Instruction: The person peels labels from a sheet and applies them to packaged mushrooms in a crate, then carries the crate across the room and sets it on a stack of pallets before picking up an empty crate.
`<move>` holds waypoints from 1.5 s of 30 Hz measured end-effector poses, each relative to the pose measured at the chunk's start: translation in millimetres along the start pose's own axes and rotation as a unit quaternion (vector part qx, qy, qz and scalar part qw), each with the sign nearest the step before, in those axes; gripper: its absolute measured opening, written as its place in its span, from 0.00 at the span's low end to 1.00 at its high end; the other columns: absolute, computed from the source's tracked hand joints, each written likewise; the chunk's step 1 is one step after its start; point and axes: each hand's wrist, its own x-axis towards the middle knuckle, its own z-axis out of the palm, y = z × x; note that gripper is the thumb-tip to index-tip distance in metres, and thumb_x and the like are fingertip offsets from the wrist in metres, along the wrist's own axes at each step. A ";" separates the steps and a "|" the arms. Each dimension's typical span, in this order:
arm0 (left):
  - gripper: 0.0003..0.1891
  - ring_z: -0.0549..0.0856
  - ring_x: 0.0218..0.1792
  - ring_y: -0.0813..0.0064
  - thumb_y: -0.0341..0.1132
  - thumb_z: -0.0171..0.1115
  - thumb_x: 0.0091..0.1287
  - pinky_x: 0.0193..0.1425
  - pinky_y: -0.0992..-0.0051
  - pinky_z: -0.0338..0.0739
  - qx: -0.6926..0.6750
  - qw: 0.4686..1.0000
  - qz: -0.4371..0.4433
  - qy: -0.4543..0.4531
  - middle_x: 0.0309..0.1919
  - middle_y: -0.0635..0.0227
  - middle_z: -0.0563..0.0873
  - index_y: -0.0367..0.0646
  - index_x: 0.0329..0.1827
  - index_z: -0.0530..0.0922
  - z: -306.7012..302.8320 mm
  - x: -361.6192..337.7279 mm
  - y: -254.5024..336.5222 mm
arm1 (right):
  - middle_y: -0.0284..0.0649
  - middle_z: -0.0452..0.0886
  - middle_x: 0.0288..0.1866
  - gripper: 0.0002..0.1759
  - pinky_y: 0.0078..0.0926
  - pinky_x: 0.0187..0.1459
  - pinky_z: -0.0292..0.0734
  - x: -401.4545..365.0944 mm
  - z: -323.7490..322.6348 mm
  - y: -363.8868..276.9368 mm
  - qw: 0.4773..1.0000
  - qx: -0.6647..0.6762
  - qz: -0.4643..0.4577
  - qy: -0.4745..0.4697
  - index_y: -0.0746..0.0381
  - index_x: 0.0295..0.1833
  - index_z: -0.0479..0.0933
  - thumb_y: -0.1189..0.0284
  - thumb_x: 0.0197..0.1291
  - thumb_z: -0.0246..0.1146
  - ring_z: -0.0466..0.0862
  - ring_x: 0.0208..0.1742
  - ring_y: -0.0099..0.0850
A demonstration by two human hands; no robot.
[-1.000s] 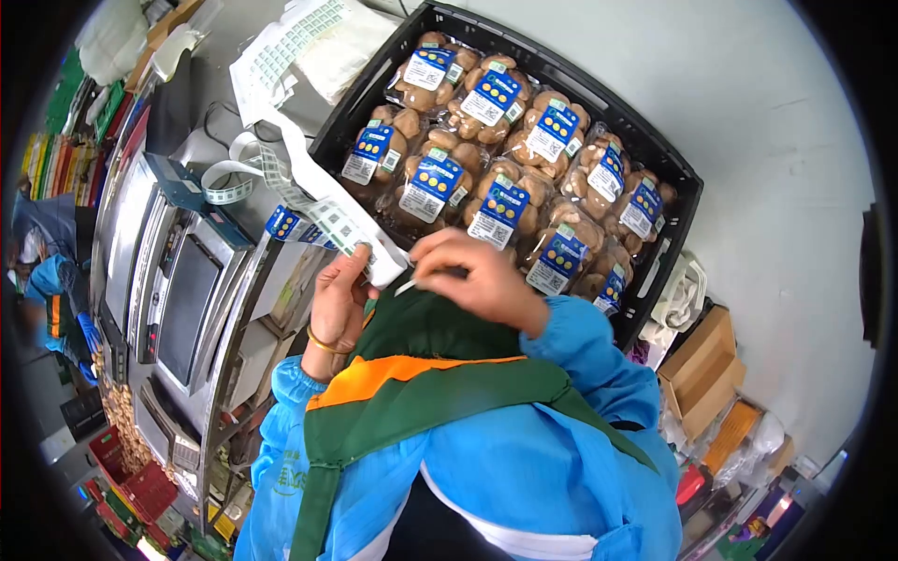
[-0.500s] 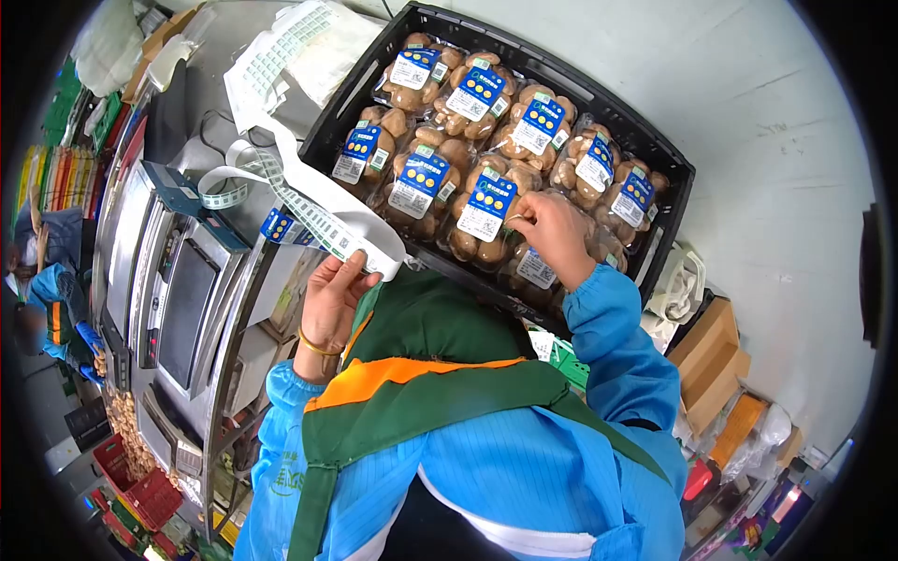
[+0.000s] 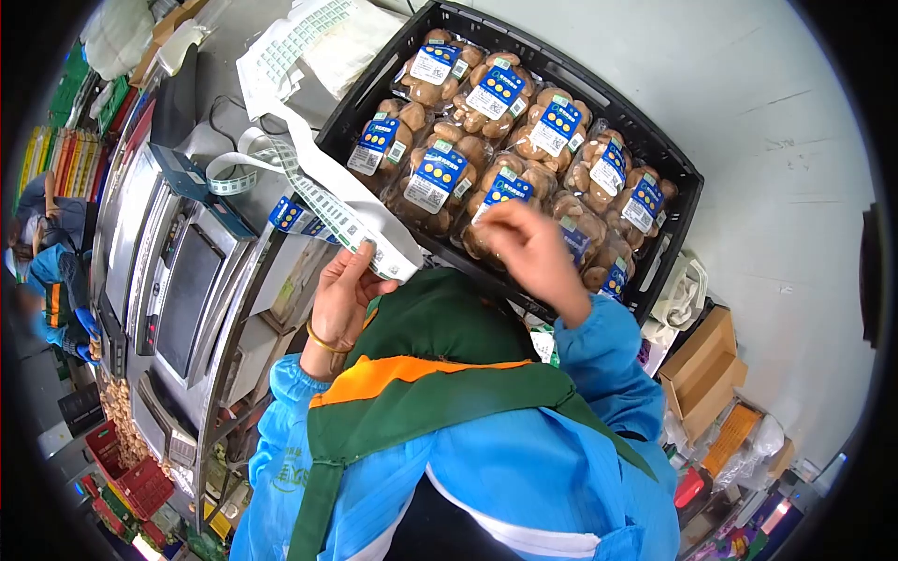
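Label strip (image 3: 360, 234) sits pinched in the left hand (image 3: 342, 297) right by the near edge of the black crate (image 3: 670, 251), while the right hand (image 3: 528, 251) hovers blurry over the mushroom packs (image 3: 435, 178), grip impossible to tell tbh.

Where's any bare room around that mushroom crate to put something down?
The only bare patch is the pale grey surface right of the black crate, above the cardboard boxes. The crate is packed with mushroom packs; its left side is crowded by label sheets and the machine.
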 end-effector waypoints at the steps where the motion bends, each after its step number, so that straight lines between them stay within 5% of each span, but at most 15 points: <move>1: 0.12 0.85 0.35 0.77 0.38 0.53 0.72 0.39 0.79 0.83 0.017 1.000 -0.006 0.002 0.38 0.66 0.86 0.38 0.49 0.79 1.2 -1.3 0.5 | 0.36 0.83 0.43 0.13 0.23 0.44 0.76 -1.0 17.8 -4.0 0.997 -0.048 -0.044 -0.038 0.65 0.49 0.77 0.77 0.57 0.64 0.81 0.44 0.24; 3: 0.12 0.85 0.35 0.77 0.37 0.53 0.72 0.37 0.80 0.82 0.020 1.000 -0.011 -0.018 0.38 0.67 0.86 0.39 0.48 0.80 -5.3 -0.4 -1.9 | 0.41 0.82 0.45 0.20 0.30 0.46 0.76 0.8 47.7 -9.6 0.975 -0.126 -0.168 -0.071 0.60 0.55 0.77 0.74 0.54 0.67 0.82 0.46 0.35; 4: 0.11 0.85 0.35 0.78 0.37 0.54 0.72 0.36 0.80 0.82 0.024 0.999 -0.017 -0.036 0.37 0.67 0.86 0.40 0.47 0.80 -7.1 -0.1 -3.4 | 0.41 0.82 0.42 0.20 0.32 0.45 0.75 0.9 57.7 -4.6 0.977 -0.123 -0.154 -0.081 0.59 0.54 0.78 0.74 0.54 0.66 0.81 0.43 0.39; 9: 0.09 0.83 0.32 0.82 0.35 0.55 0.71 0.32 0.82 0.78 0.018 0.999 -0.014 -0.041 0.36 0.69 0.86 0.41 0.44 0.81 -15.5 0.8 -4.0 | 0.40 0.80 0.36 0.06 0.34 0.44 0.74 4.1 67.7 4.6 0.949 -0.156 -0.264 -0.068 0.60 0.38 0.80 0.77 0.53 0.66 0.79 0.41 0.39; 13: 0.08 0.81 0.29 0.82 0.35 0.56 0.71 0.31 0.82 0.74 -0.006 1.000 0.005 0.002 0.35 0.69 0.85 0.41 0.43 0.80 -16.0 4.8 -7.5 | 0.39 0.80 0.43 0.07 0.30 0.48 0.74 -6.8 55.9 -4.5 0.971 -0.020 -0.228 -0.067 0.61 0.38 0.81 0.80 0.52 0.66 0.79 0.48 0.36; 15: 0.08 0.80 0.28 0.82 0.35 0.56 0.71 0.31 0.82 0.74 -0.001 0.999 0.018 0.037 0.35 0.70 0.85 0.42 0.45 0.80 -14.8 4.6 -1.6 | 0.39 0.82 0.40 0.04 0.25 0.46 0.75 -20.3 15.3 -8.8 0.988 0.025 -0.145 -0.047 0.64 0.38 0.80 0.79 0.56 0.65 0.81 0.44 0.30; 18: 0.09 0.81 0.30 0.84 0.35 0.56 0.71 0.30 0.84 0.74 0.017 0.999 0.018 0.030 0.37 0.71 0.85 0.41 0.46 0.80 -24.3 4.9 2.9 | 0.39 0.82 0.38 0.11 0.25 0.46 0.76 -56.3 -66.6 1.8 0.993 -0.067 -0.039 0.094 0.67 0.43 0.78 0.76 0.54 0.66 0.81 0.41 0.27; 21: 0.09 0.81 0.30 0.84 0.35 0.56 0.71 0.30 0.84 0.74 0.025 0.999 0.017 0.021 0.37 0.71 0.86 0.41 0.46 0.80 -20.8 6.1 2.0 | 0.38 0.81 0.29 0.17 0.25 0.39 0.74 -90.7 -123.2 18.7 0.972 -0.183 0.095 0.116 0.65 0.46 0.72 0.77 0.50 0.66 0.81 0.33 0.29; 36: 0.05 0.82 0.31 0.83 0.27 0.58 0.68 0.33 0.83 0.78 0.061 0.998 0.020 -0.015 0.36 0.70 0.86 0.42 0.42 0.81 -6.3 6.3 -7.4 | 0.36 0.81 0.28 0.14 0.41 0.36 0.71 -68.7 -132.9 73.0 0.929 -0.355 0.005 0.109 0.60 0.39 0.70 0.77 0.47 0.66 0.81 0.37 0.40; 42: 0.06 0.84 0.36 0.78 0.29 0.56 0.70 0.42 0.77 0.82 0.065 0.997 0.031 0.004 0.38 0.69 0.86 0.40 0.44 0.80 -7.3 7.1 -7.7 | 0.40 0.81 0.28 0.13 0.38 0.35 0.73 -77.2 -132.3 81.9 0.904 -0.367 -0.019 0.217 0.62 0.37 0.71 0.74 0.47 0.68 0.81 0.35 0.41; 45: 0.08 0.84 0.38 0.77 0.33 0.53 0.72 0.42 0.76 0.82 0.056 0.998 0.032 0.005 0.39 0.67 0.85 0.40 0.46 0.79 -2.1 5.7 -3.5 | 0.41 0.83 0.33 0.08 0.30 0.38 0.76 -86.9 -120.5 77.4 0.970 -0.161 0.042 0.175 0.63 0.36 0.76 0.74 0.51 0.67 0.83 0.34 0.36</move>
